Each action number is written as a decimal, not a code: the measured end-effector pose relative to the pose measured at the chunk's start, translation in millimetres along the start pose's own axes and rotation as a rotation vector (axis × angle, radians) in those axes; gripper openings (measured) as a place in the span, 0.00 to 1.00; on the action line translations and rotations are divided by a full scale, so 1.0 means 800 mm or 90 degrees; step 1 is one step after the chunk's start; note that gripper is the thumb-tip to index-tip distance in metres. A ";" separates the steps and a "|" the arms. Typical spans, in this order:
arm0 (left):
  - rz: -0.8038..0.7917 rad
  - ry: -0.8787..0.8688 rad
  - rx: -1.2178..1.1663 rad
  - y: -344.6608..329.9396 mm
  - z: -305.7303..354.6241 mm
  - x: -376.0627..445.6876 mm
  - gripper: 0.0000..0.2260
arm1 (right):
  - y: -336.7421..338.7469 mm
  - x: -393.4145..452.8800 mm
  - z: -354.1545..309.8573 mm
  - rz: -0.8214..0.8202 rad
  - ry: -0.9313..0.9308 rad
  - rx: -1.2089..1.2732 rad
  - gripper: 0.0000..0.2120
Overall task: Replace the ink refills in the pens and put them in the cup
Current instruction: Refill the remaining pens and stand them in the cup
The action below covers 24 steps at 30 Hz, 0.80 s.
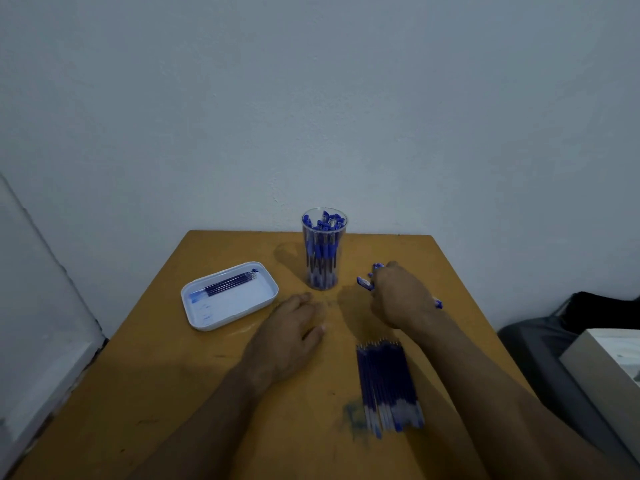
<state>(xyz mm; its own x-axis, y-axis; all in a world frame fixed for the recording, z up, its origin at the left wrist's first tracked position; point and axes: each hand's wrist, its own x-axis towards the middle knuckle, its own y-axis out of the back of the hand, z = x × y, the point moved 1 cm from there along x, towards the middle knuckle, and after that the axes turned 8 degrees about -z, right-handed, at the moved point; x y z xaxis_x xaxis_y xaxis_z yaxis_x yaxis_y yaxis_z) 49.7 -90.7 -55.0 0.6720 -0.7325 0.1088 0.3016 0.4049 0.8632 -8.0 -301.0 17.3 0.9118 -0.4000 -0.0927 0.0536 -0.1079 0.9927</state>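
The pens you are working on sit just right of the frame's centre, under your right hand. That hand's fingers curl down over them, gripping a small bunch; blue caps stick out on the hand's left and upper side, and one blue end shows past its right edge. How many pens you hold is hidden by the hand.

Just left of that hand stands the clear cup, upright near the far edge of the table, packed with blue-capped pens standing on end. The hand and the cup are near but apart.

Below your right hand, in the lower centre-right of the frame, a bundle of ink refills lies flat on the table, tips pointing away from you, beside your right forearm.

Your left hand rests palm down on the tabletop at centre frame, fingers straight and relaxed, holding nothing.

Left of it, in the middle left of the frame, a white tray holds a few refills lying along its far side, with blue ink smears on its floor.

A blue-green stain marks the table just left of the refill bundle.
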 end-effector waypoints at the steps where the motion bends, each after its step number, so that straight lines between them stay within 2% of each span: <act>1: 0.040 -0.003 -0.037 0.002 -0.001 -0.004 0.22 | 0.008 -0.008 -0.013 -0.015 -0.006 0.016 0.07; 3: 0.097 -0.006 -0.121 0.007 0.002 -0.016 0.22 | 0.020 -0.031 -0.036 -0.033 -0.005 0.164 0.07; 5: 0.103 -0.003 -0.246 0.008 0.009 -0.033 0.23 | 0.023 -0.061 -0.053 -0.079 0.016 0.460 0.09; 7: 0.072 0.004 -0.404 0.007 0.019 -0.051 0.18 | 0.018 -0.087 -0.066 -0.184 0.036 0.733 0.07; 9: 0.010 0.021 -0.567 0.008 0.028 -0.064 0.14 | 0.002 -0.101 -0.074 -0.274 0.043 0.881 0.01; 11: -0.052 0.047 -0.630 0.012 0.033 -0.070 0.13 | -0.019 -0.107 -0.075 -0.322 0.017 0.956 0.06; 14: -0.091 0.064 -0.560 0.015 0.032 -0.067 0.12 | -0.041 -0.111 -0.064 -0.326 0.012 1.009 0.12; 17: -0.103 0.068 -0.507 0.016 0.026 -0.066 0.09 | -0.045 -0.107 -0.050 -0.278 0.028 1.033 0.13; 19: -0.114 0.067 -0.482 0.016 0.023 -0.065 0.11 | -0.046 -0.104 -0.045 -0.241 0.034 1.041 0.12; 24: -0.110 0.069 -0.475 0.016 0.020 -0.063 0.13 | -0.046 -0.102 -0.046 -0.244 0.068 1.037 0.13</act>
<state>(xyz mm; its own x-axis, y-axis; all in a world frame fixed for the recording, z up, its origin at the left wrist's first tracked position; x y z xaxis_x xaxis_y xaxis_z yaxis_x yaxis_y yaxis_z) 8.8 -57.0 -42.0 0.6251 -0.7765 -0.0792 0.7580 0.5796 0.2992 -69.7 -231.1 -8.9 0.9722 -0.0773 -0.2210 -0.1230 -0.9719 -0.2008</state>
